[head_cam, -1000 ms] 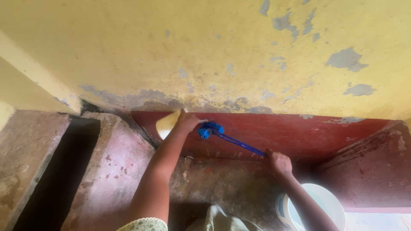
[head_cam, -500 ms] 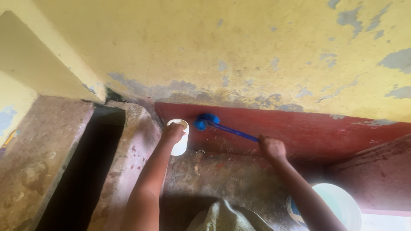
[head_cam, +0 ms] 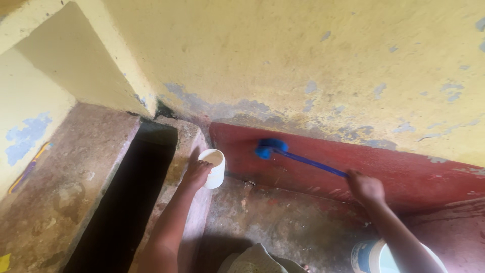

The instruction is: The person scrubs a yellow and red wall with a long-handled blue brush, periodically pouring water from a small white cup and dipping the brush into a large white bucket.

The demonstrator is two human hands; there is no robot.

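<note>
Yellow plastered wall (head_cam: pixel 283 55), paint flaked to grey patches along its foot; below it a red-painted band (head_cam: pixel 404 167) and a worn, damp-looking concrete floor (head_cam: pixel 283 217). At left a raised concrete ledge (head_cam: pixel 65 177) with a deep dark channel (head_cam: pixel 131 197) cut beside it.

Left hand (head_cam: pixel 196 173) is closed round the side of a white cup (head_cam: pixel 214 167), held upright just above the narrow ridge between the channel and the floor. What is in the cup cannot be made out.

Right hand (head_cam: pixel 366 186) is wrapped shut on the end of a blue long-handled brush (head_cam: pixel 298 157); the brush head is pressed against the red band near its left end.

Risks, as judged:
- The cup sits close to the channel edge; a slip of the grip or a tilt could drop it or spill it into the dark gap, hard to reach.
- The brush head is near the cup; a wide sweep leftward could knock it.
- Wet floor could mean poor footing while leaning forward.

Around: a white and blue bucket (head_cam: pixel 374 255) at lower right, partly hidden under the right forearm, close enough for an elbow to catch it. Pale cloth (head_cam: pixel 252 259) at the bottom edge, probably the person's clothing.
</note>
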